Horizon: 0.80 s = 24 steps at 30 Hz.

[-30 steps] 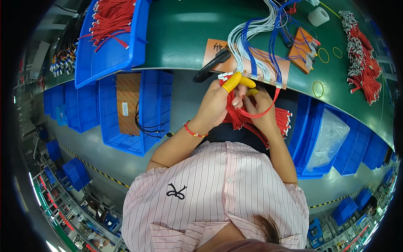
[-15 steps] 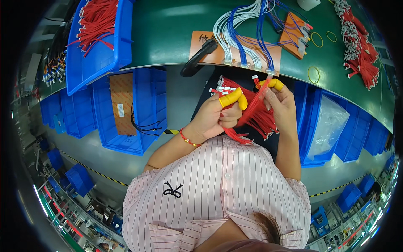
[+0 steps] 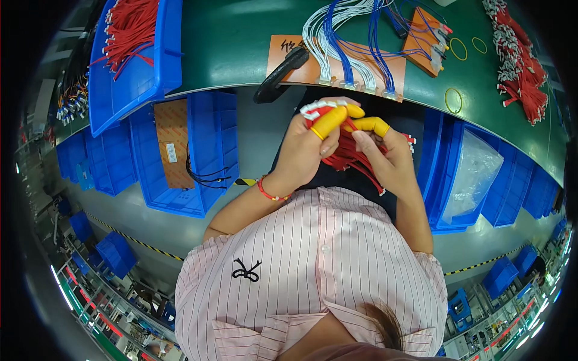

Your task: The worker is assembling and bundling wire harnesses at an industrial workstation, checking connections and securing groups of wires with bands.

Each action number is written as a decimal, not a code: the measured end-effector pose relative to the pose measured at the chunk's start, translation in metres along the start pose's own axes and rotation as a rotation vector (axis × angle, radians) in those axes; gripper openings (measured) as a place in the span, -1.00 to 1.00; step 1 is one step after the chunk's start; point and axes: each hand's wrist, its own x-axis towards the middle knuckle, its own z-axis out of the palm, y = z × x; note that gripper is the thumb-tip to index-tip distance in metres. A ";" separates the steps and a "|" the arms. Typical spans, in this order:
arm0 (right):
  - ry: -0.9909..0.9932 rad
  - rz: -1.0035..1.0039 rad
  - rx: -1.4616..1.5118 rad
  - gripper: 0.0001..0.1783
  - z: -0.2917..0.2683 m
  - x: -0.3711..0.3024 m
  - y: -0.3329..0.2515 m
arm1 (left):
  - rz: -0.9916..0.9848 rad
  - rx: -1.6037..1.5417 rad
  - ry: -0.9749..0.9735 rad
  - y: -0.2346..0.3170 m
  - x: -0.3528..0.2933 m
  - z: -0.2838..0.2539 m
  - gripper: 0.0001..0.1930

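Note:
My left hand [image 3: 307, 143], with yellow finger cots on its thumb and a finger, is closed round a bunch of red wires whose white connectors [image 3: 325, 107] line up above the knuckles. Close against it, my right hand [image 3: 388, 153] pinches red wire between its thumb and a yellow-covered finger. The red wires [image 3: 349, 153] hang between and below both hands, over my dark lap. More small connectors [image 3: 412, 142] show beside the right hand. Fingers hide part of the bunch.
Ahead is a green bench [image 3: 235, 45] with white and blue cables [image 3: 328, 36] on an orange board [image 3: 278, 65], and a black clamp handle [image 3: 282, 75]. Red wire bundles fill a blue bin [image 3: 171, 60] at left and a pile [image 3: 524, 78] at right. Blue crates [image 3: 208, 150] stand underneath.
My right hand has moved left and down from the bench edge to meet the left hand. My left hand has risen slightly, its bunch now showing a row of white connectors on top.

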 end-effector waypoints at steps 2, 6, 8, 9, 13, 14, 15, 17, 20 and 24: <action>-0.031 0.055 -0.088 -0.80 -0.014 -0.005 -0.003 | 0.007 -0.076 0.019 0.007 0.005 -0.006 -0.75; 0.090 0.106 -0.077 -0.80 -0.043 -0.016 0.007 | 0.092 0.025 0.077 0.001 0.009 -0.019 -0.74; 0.233 0.208 0.041 -0.84 -0.053 -0.020 0.007 | 0.124 0.062 0.094 0.000 0.012 -0.022 -0.75; 0.257 0.184 0.156 -0.85 -0.057 -0.020 0.010 | 0.133 0.077 0.098 0.000 0.014 -0.021 -0.76; 0.242 0.086 0.600 -0.84 -0.054 -0.020 0.020 | 0.150 0.100 0.146 -0.001 0.016 -0.020 -0.79; 0.222 0.078 0.684 -0.84 -0.050 -0.019 0.020 | 0.160 0.116 0.156 -0.001 0.016 -0.019 -0.78; 0.200 0.069 0.767 -0.83 -0.046 -0.017 0.019 | 0.170 0.132 0.168 -0.001 0.016 -0.019 -0.78; 0.235 0.054 0.725 -0.83 -0.031 -0.011 0.013 | 0.185 0.152 0.181 -0.001 0.015 -0.019 -0.78; 0.184 0.009 0.634 -0.82 -0.025 -0.005 0.015 | 0.222 0.186 0.199 -0.001 0.016 -0.018 -0.78; 0.150 0.049 0.561 -0.77 -0.013 0.001 0.010 | 0.326 0.234 0.248 -0.009 0.020 -0.013 -0.78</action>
